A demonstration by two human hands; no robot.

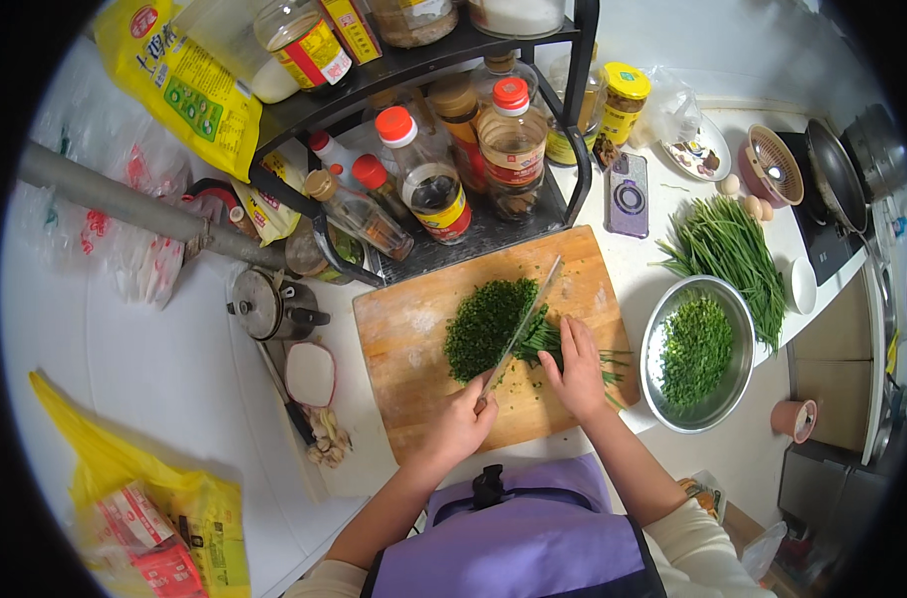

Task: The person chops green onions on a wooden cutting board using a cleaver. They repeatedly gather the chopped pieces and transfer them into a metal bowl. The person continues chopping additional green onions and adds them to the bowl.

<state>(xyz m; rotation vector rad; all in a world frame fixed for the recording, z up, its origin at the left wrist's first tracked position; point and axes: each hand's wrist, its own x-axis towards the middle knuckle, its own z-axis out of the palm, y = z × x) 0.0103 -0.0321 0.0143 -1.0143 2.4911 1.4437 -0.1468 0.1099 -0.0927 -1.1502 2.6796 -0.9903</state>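
My left hand point(457, 422) grips the handle of a kitchen knife point(528, 318), its blade slanting up and right over a wooden cutting board point(401, 374). Left of the blade lies a dark green mound of finely chopped chives point(487, 321). On the right, my right hand point(579, 370) holds down a bunch of uncut chives point(537, 342), fingers close to the blade; loose stalks stick out beyond the palm. Beside the board, a steel bowl point(651, 355) contains more chopped greens point(696, 351). Behind it spreads a pile of whole chives point(733, 258).
A black rack point(453, 250) with bottles borders the board's far edge. A phone point(627, 196), eggs point(752, 205), a white cup point(800, 285) and a pink colander point(774, 161) stand right. Left are a lidded metal pot point(270, 306), garlic point(328, 441) and a black-handled tool point(298, 418).
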